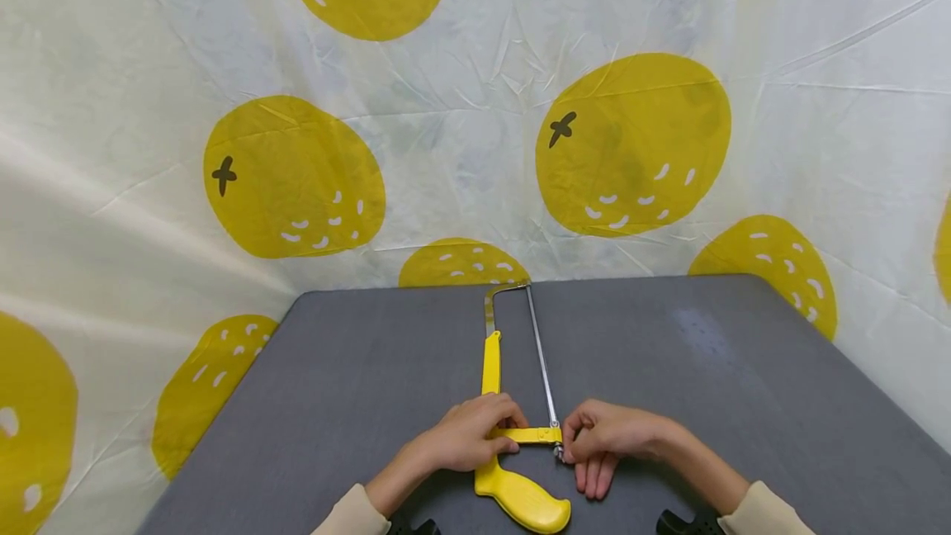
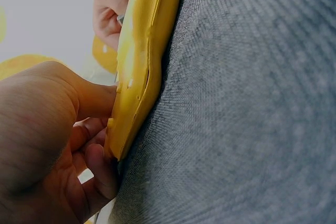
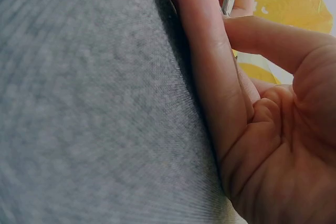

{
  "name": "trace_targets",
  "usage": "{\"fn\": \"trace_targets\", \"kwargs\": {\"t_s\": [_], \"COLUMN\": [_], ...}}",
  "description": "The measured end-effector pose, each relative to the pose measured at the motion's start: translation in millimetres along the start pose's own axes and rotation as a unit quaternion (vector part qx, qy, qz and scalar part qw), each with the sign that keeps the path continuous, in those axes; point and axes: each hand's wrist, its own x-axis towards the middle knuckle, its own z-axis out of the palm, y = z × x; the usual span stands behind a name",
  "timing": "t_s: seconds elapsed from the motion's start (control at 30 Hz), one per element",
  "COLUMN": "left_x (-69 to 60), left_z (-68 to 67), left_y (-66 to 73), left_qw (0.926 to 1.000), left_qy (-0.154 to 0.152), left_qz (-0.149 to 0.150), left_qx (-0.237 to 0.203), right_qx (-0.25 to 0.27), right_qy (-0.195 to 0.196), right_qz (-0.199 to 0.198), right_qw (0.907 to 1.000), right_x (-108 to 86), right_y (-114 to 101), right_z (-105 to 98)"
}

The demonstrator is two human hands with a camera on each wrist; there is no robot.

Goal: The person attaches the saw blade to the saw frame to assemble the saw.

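A yellow-framed hacksaw (image 1: pixel 491 362) lies flat on the grey table, its handle toward me and its thin blade running along the right side. My left hand (image 1: pixel 475 433) grips the frame just above the handle, thumb and fingers around the yellow part, as the left wrist view also shows on the yellow handle (image 2: pixel 139 66). At the near end of the blade, my right hand (image 1: pixel 612 440) pinches the small metal wing nut (image 1: pixel 559 452) between thumb and index finger. In the right wrist view a bit of metal (image 3: pixel 228 6) sticks up beyond the thumb; the fingers hide the rest.
The grey cloth-covered table (image 1: pixel 357 378) reaches back to a pale curtain (image 1: pixel 461 155) printed with yellow fruit, which hangs behind and along both sides. A pale smudge (image 1: pixel 702 333) marks the table's right half. The saw's far end lies near the table's back edge.
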Motion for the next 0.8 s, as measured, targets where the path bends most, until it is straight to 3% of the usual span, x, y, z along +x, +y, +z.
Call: {"fn": "trace_targets", "kwargs": {"t_s": [0.8], "left_x": [-0.1], "left_z": [2.1], "left_y": [-1.1], "left_qw": [1.0000], "left_qy": [-0.001], "left_qz": [0.004], "left_qx": [0.007], "right_qx": [-0.011], "right_qy": [0.002], "right_qz": [0.008], "right_qw": [0.9999], "right_x": [-2.2], "right_y": [-2.9], "right_z": [2.3]}}
